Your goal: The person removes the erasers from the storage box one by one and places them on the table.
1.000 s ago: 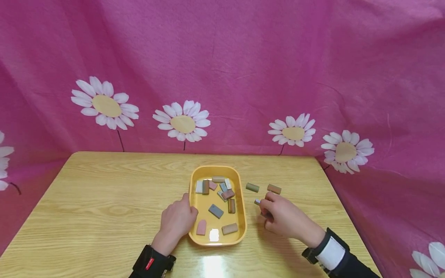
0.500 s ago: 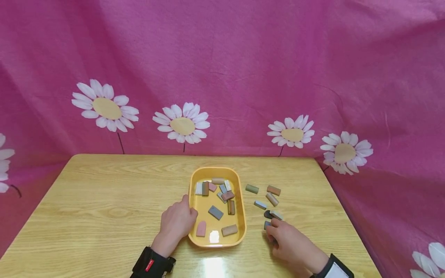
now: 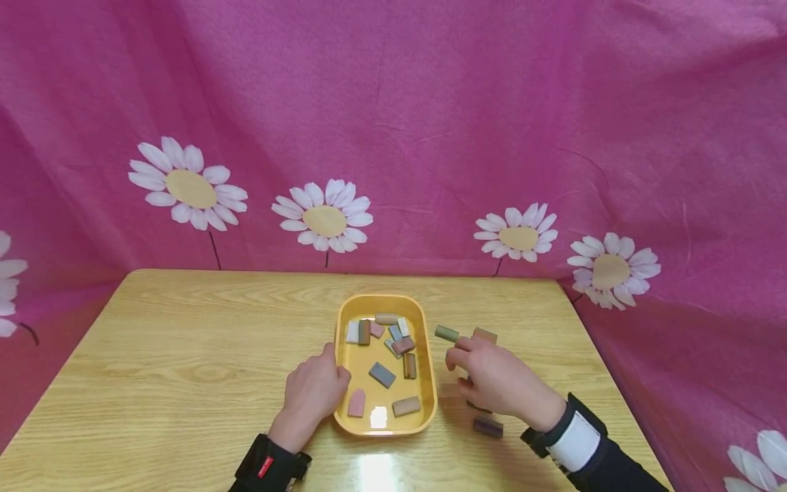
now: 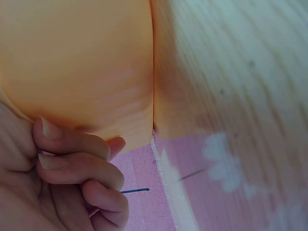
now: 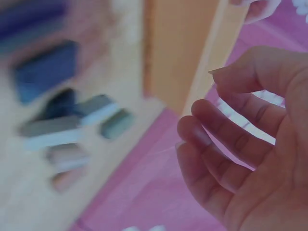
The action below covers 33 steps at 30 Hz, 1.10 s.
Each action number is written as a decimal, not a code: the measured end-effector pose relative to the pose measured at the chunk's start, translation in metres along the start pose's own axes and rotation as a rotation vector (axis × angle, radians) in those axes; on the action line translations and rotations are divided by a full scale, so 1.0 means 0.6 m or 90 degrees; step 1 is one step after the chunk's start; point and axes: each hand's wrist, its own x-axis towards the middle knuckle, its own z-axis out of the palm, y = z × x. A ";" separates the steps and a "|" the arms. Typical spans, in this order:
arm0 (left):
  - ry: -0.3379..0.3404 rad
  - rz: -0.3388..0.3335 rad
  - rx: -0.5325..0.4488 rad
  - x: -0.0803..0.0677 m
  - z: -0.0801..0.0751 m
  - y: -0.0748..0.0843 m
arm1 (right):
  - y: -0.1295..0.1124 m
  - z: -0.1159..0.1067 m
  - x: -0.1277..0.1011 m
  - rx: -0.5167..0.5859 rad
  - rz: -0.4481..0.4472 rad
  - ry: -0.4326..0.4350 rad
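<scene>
My left hand [image 3: 313, 389] grips the left side of a yellow tray [image 3: 385, 298], thumb over the rim. In the left wrist view its fingers [image 4: 79, 166] curl against the tray's outer wall [image 4: 82, 57]. To the tray's right my right hand [image 3: 501, 379] hovers over small coloured blocks, hiding some of them. Its fingers are loosely bent with nothing between them, as the right wrist view shows. A green block [image 3: 445, 333] and an orange-brown block [image 3: 486, 335] lie beyond it; a dark purple block [image 3: 488, 427] lies nearer me. A blue block [image 5: 46, 71] appears in the right wrist view.
Inside the tray several blocks are scattered, among them a pink arched block [image 3: 356, 403], a grey block [image 3: 382, 374] and a tan block [image 3: 406, 406]. The wooden table [image 3: 184, 369] ends at a pink curtain [image 3: 393, 123] printed with daisies.
My right hand went toward me, then back up and left over the blocks. The dark purple block now shows where the hand was half a second ago. My left hand stays on the tray.
</scene>
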 end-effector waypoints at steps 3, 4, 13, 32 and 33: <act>0.002 -0.002 0.003 0.000 0.000 -0.001 | -0.020 -0.011 0.032 -0.020 -0.040 -0.020; 0.002 -0.003 0.003 -0.001 0.000 -0.001 | -0.027 -0.013 0.041 -0.023 -0.054 -0.029; 0.002 0.002 0.001 -0.002 -0.002 -0.001 | -0.075 0.000 0.100 -0.055 -0.216 -0.080; 0.005 -0.002 -0.003 0.000 -0.001 -0.001 | -0.095 0.079 0.126 -0.080 -0.303 -0.243; 0.006 -0.002 -0.002 0.000 -0.001 -0.001 | -0.095 0.079 0.126 -0.078 -0.300 -0.248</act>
